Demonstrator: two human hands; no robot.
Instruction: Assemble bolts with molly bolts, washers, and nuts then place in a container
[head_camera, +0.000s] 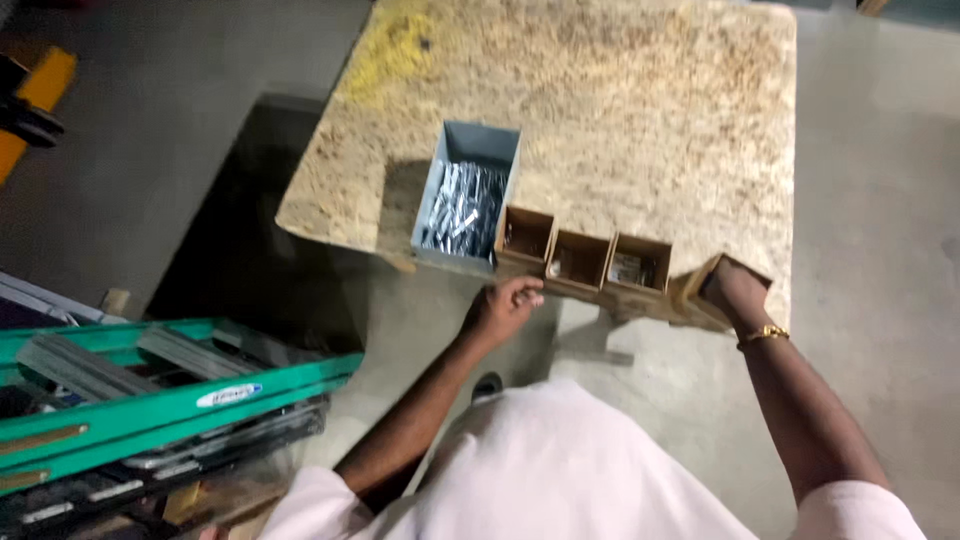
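A row of small open-topped brown cardboard boxes (581, 262) sits along the near edge of the speckled stone-patterned desk (640, 110); the row's long axis runs left to right, parallel to that edge. The rightmost small brown cardboard box (722, 290) is tilted, its opening turned up and to the right. The right hand (738, 290) grips this box, fingers clamped on its rim. The left hand (503, 305) hovers just below the leftmost box, fingers loosely curled together, holding nothing visible. A grey rectangular bin of metal parts (466, 199) stands left of the row, long axis pointing away from the person.
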